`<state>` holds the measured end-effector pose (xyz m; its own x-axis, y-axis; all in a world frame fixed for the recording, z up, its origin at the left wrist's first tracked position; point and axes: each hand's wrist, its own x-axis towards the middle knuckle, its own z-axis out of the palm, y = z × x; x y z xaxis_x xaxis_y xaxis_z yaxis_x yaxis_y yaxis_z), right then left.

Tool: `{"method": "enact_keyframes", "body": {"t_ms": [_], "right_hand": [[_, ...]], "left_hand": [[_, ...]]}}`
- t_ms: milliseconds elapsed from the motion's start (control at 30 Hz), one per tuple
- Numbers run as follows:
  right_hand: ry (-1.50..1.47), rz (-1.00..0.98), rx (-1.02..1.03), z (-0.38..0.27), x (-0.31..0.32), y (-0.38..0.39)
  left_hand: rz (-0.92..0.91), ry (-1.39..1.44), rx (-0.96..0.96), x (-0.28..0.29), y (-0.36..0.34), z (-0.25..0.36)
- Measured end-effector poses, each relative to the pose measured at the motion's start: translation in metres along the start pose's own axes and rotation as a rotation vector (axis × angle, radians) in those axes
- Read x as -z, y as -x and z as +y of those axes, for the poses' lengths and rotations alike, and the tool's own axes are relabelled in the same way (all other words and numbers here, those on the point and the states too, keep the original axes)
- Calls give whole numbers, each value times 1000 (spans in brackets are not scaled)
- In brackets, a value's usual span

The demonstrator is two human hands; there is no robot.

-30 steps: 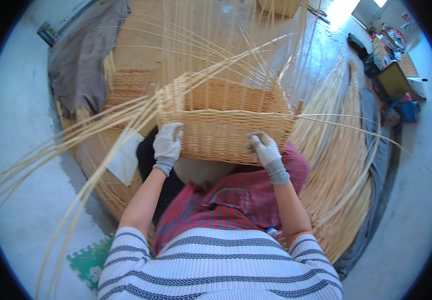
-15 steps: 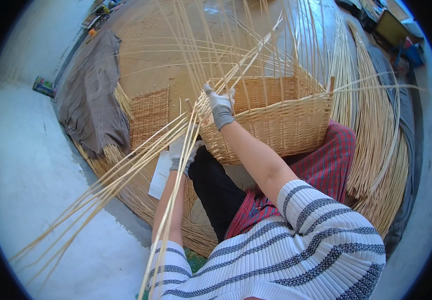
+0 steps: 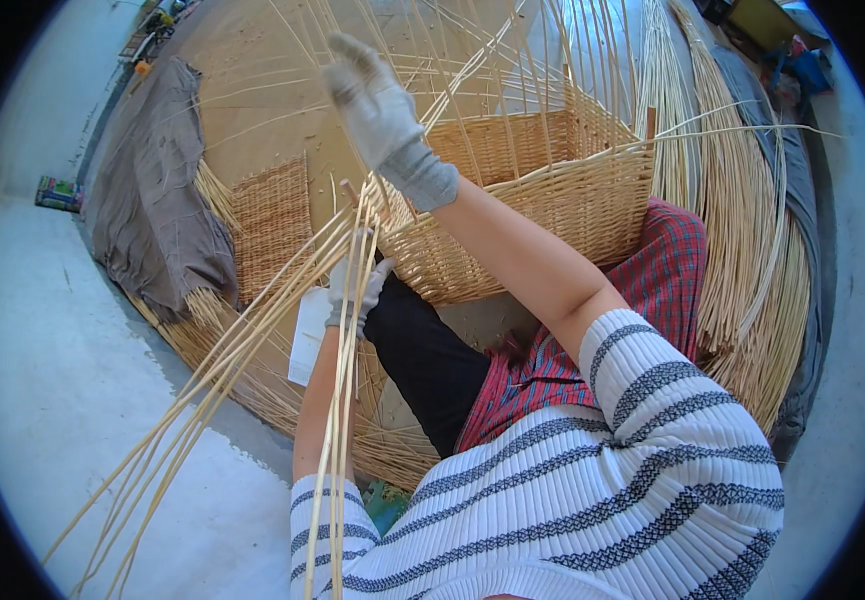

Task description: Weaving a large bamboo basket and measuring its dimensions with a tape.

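A half-woven wicker basket (image 3: 522, 225) rests against my lap, with tall stakes rising from its walls. My right hand (image 3: 377, 110), in a pale work glove, is raised above the basket's left end, fingers stretched out and holding nothing. Low at the basket's near left corner is my left hand (image 3: 352, 290), also gloved, its fingers curled. Willow rods (image 3: 242, 350) cross in front of it and hide what it grips. These long rods fan from that corner toward the lower left and down past my left forearm.
Bundles of willow rods (image 3: 742, 260) lie along the right side. A grey cloth (image 3: 157, 190) covers another bundle on the left, next to a flat woven panel (image 3: 272, 225). A white sheet (image 3: 310, 335) lies by my left hand. Blue and dark items (image 3: 807, 70) stand at the far right.
My right hand has let go of the rods at the basket's left end and swung up and to the left, its fingers opening out. My left hand stays by the corner.
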<state>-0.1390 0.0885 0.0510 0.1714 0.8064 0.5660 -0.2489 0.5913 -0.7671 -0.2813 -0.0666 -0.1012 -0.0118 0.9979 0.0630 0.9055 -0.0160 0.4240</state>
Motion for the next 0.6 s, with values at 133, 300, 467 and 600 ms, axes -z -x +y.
{"method": "enact_keyframes", "body": {"t_ms": [133, 300, 467, 600], "right_hand": [[-147, -233, -302, -9, 49, 40], [-838, 45, -652, 19, 198, 119], [-582, 234, -699, 14, 208, 117], [-353, 63, -788, -4, 218, 135]], "left_hand": [[-197, -55, 167, 22, -8, 19], [-201, -223, 163, 25, 4, 27], [430, 69, -44, -20, 12, 89], [233, 56, 260, -42, -49, 70]]}}
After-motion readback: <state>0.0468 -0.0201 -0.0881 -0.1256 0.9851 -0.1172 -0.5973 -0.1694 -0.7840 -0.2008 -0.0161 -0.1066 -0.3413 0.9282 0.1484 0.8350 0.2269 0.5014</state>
